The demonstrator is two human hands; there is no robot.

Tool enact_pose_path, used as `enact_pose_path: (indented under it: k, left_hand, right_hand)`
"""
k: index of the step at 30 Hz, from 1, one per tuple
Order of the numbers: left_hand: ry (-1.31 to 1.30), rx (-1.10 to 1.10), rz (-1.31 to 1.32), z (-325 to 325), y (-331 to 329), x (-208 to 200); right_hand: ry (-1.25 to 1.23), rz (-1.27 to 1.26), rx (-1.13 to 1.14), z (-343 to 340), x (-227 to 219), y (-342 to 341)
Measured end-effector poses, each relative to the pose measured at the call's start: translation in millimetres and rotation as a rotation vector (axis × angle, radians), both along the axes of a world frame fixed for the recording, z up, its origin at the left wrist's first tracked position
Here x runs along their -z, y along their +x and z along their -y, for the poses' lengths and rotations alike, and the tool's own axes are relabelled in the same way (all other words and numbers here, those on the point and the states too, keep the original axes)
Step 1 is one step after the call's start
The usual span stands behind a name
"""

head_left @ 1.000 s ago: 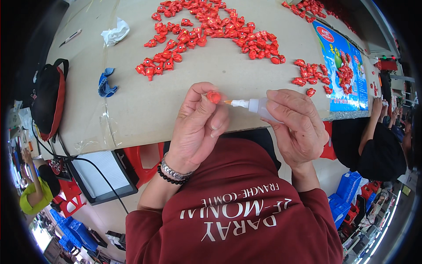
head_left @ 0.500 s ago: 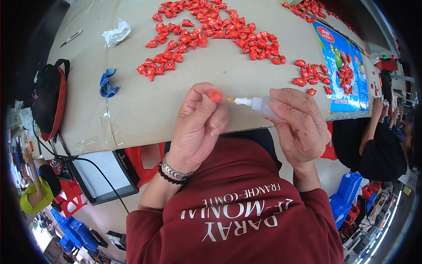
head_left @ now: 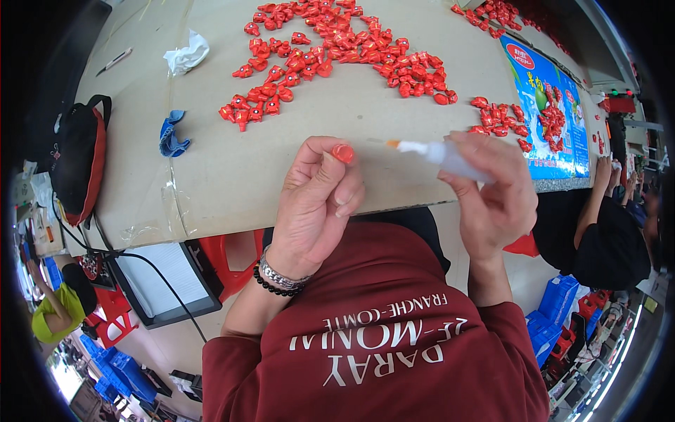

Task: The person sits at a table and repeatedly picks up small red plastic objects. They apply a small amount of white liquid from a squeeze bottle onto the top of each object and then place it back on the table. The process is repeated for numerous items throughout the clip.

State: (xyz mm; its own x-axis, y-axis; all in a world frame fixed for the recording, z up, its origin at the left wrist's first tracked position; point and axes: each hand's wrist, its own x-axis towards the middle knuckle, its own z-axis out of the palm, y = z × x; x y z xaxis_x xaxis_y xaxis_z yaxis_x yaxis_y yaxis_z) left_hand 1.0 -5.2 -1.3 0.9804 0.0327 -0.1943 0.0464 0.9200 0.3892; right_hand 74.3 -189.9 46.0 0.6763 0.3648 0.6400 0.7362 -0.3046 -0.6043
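Observation:
Pinched between the thumb and fingers of my left hand (head_left: 316,204) is a small red plastic piece (head_left: 343,153), its rounded, glossy end facing up. My right hand (head_left: 499,200) grips a translucent white squeeze bottle (head_left: 457,161) lying nearly level. Its white nozzle ends in a thin orange tip pointing left, a short gap away from the red piece. Both hands are over the table's near edge. Beyond them, many small red plastic pieces (head_left: 415,74) with printed eye-like marks lie in a loose heap.
Cardboard covers the table (head_left: 211,169). On its left lie a crumpled tissue (head_left: 187,53), a blue cloth scrap (head_left: 173,133), a pen (head_left: 114,61) and a black-red bag (head_left: 83,158). A blue printed sheet (head_left: 538,84) holds more red pieces at right. Co-workers sit at both sides.
My right hand has drawn the squeeze bottle rightward, away from the red piece, and tilted it. The left hand stays almost still with its piece.

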Motion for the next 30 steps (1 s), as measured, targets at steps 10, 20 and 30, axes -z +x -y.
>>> enact_pose_path:
  k: [10, 20, 30]
  left_hand:
    - [-0.084, 0.017, -0.046, -5.0, -3.9, -2.8]
    - [-0.130, 0.061, -0.032, -8.0, -12.4, -0.4]
    - [-0.166, 0.086, 0.036, -7.4, -13.6, 4.4]
  right_hand:
    - [0.438, -0.804, 0.003, -7.1, -0.9, 43.5]
    - [-0.601, -0.073, 0.236, -36.6, 8.3, 71.8]
    - [-0.508, -0.041, 0.248, -36.7, 22.7, 61.8]
